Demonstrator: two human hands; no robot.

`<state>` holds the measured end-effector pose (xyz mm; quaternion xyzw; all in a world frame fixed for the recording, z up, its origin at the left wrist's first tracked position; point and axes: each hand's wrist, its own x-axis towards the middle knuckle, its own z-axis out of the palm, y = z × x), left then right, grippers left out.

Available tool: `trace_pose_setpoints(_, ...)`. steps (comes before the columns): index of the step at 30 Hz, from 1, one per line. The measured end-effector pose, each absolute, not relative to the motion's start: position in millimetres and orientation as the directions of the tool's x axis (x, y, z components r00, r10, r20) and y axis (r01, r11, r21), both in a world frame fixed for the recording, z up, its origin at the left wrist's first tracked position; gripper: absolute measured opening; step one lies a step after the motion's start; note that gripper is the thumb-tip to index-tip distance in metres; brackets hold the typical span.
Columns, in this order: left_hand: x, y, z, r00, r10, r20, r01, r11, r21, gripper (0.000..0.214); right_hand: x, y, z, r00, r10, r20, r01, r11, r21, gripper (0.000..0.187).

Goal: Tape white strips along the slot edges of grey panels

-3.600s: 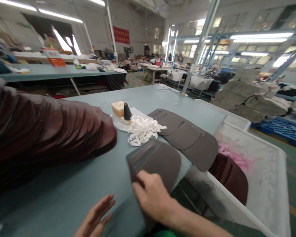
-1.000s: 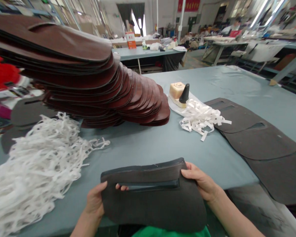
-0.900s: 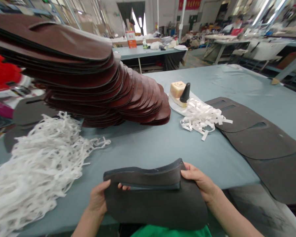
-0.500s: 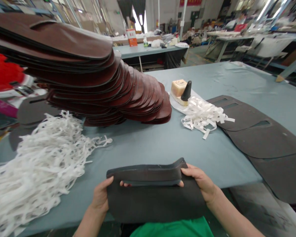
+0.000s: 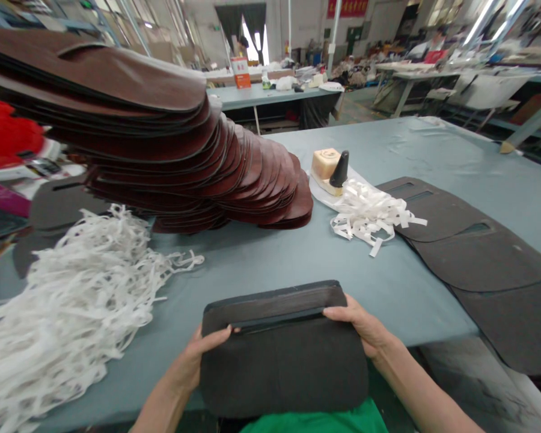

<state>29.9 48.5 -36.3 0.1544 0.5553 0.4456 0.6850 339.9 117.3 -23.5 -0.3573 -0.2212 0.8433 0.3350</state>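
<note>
Between my hands is a dark grey leather panel [image 5: 284,367] with rounded corners and a long slot near its folded upper edge. My left hand [image 5: 192,358] grips its left side, thumb lying by the slot's left end. On the right side, my right hand [image 5: 363,328] pinches it with the thumb at the slot's other end. Most fingers of both hands are hidden behind the panel. It is held over the table's front edge, close to my green top. Ahead, a tall leaning stack of brown leather panels [image 5: 198,144] stands on the table.
White strips [image 5: 76,307] lie heaped at the left. Near the middle, more white strips [image 5: 372,210] lie by a cream block [image 5: 326,162] and a black cone [image 5: 339,169]. Overlapping dark panels [image 5: 478,240] cover the table's [image 5: 252,264] right side and hang past its front edge.
The panel's upper edge has straightened and flattened, its left side shifting slightly right. My left thumb has moved inward to the slot. My right thumb has slid a little left.
</note>
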Motion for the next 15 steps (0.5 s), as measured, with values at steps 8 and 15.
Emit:
trace_pose_setpoints(8, 38.2, 61.0, -34.7, -0.286, 0.847, -0.448, 0.028, 0.475, 0.879, 0.048, 340.0, 125.6, -33.5, -0.242, 0.874, -0.421, -0.156, -0.463, -0.872, 0.041)
trace_pose_setpoints(15, 24.3, 70.0, -43.5, -0.178, 0.861, -0.477, -0.011, 0.483, 0.876, 0.045, 339.2, 137.0, -47.6, -0.102, 0.902, -0.420, 0.095, -0.411, -0.907, 0.040)
